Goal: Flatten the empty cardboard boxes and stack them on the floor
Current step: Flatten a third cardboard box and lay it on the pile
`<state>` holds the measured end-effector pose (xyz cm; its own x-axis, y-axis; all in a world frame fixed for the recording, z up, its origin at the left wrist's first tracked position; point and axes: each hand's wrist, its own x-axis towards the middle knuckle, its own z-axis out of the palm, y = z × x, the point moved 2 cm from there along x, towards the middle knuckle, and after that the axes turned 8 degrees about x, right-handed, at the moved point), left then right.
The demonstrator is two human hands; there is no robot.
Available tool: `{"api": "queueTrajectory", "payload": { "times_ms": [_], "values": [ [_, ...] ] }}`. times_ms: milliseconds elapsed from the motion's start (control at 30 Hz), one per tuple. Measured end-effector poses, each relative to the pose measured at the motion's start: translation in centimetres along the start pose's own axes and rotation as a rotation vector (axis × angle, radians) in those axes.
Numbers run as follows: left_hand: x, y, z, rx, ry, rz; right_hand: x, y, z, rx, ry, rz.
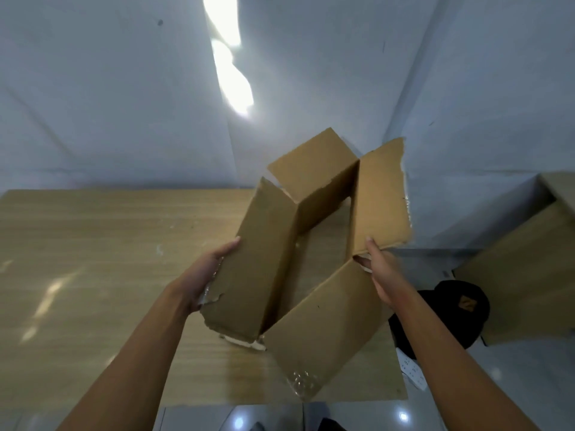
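Observation:
A brown cardboard box is held above the wooden table, open at both ends so I see through its hollow middle. Its walls are skewed into a leaning diamond shape, with torn flaps sticking out. My left hand presses flat against the outside of the left wall, fingers pointing up. At the near right corner, my right hand grips the box where the right wall meets the lower flap. A second cardboard box stands at the right edge of view.
A black cap with a small brown patch lies below the box on the right, beside a white printed strip. White walls meet in a corner behind the table. Shiny grey floor tiles show at the bottom.

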<state>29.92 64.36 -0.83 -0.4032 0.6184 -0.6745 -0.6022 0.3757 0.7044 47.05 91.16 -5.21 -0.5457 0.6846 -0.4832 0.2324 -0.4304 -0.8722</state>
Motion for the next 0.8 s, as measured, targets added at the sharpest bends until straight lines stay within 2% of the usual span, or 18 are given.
{"api": "queueTrajectory", "payload": {
  "times_ms": [67,133,233,300,367,500,567,667,800],
  "values": [
    [-0.4,-0.1,0.9,0.04,-0.081,-0.03,0.1,-1.0,1.5,-0.117,-0.082,0.014],
    [-0.4,-0.1,2.2,0.109,-0.154,-0.021,-0.1,-2.1,3.1,-0.273,-0.265,-0.017],
    [-0.4,0.6,4.5,0.264,-0.144,0.077,-0.1,-3.8,5.0,-0.486,-0.532,-0.006],
    [-0.5,1.1,6.4,0.365,-0.135,0.128,0.2,-4.5,5.1,-0.401,-0.65,0.064],
    [0.0,1.4,7.8,0.41,-0.174,0.142,0.6,-5.0,4.4,-0.208,-0.718,0.157],
    [1.4,1.5,9.4,0.312,-0.209,0.154,0.7,-4.8,3.0,0.42,-0.711,0.344],
    [2.3,1.4,9.7,0.229,-0.182,0.172,0.1,-3.5,3.7,0.518,-0.652,0.322],
    [3.5,1.3,10.4,0.233,-0.125,0.226,-1.1,-0.5,6.5,0.265,-0.553,0.197],
    [4.2,2.0,10.8,0.23,-0.122,0.171,-2.4,1.6,10.0,-0.099,-0.289,-0.01]
  ]
}}
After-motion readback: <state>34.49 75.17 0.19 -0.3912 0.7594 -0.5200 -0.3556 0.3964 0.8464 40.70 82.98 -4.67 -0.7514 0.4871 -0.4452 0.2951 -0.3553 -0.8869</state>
